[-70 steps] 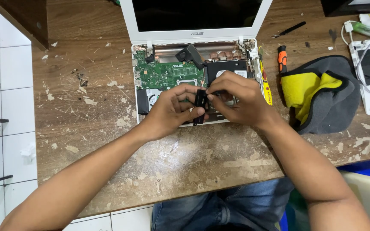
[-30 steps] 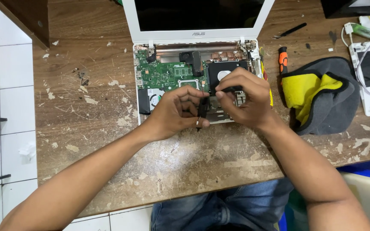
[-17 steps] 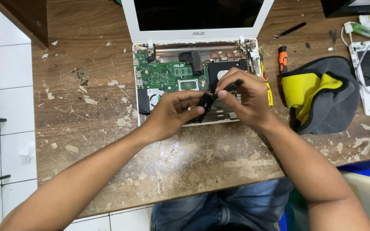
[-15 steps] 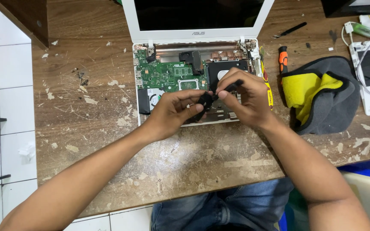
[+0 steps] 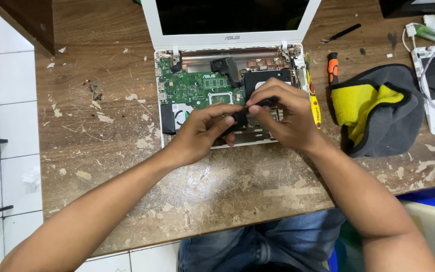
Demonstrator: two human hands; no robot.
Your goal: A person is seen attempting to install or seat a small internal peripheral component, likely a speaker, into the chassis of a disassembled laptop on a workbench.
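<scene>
Opened laptop point(image 5: 212, 90) on scarred wooden table point(image 5: 101, 126)

repair workshop: opened laptop point(image 5: 227, 90), screwdrivers point(image 5: 332, 68), scarred workbench point(image 5: 106, 151).

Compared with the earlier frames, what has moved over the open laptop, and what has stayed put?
Both hands shifted slightly up over the open laptop. The left hand and right hand still pinch the same small black part between their fingertips; it is now tilted a little differently and sits nearer the board. Nothing was let go. The laptop, the yellow-and-grey cloth, the orange-handled screwdriver and the wooden table have not moved.
</scene>
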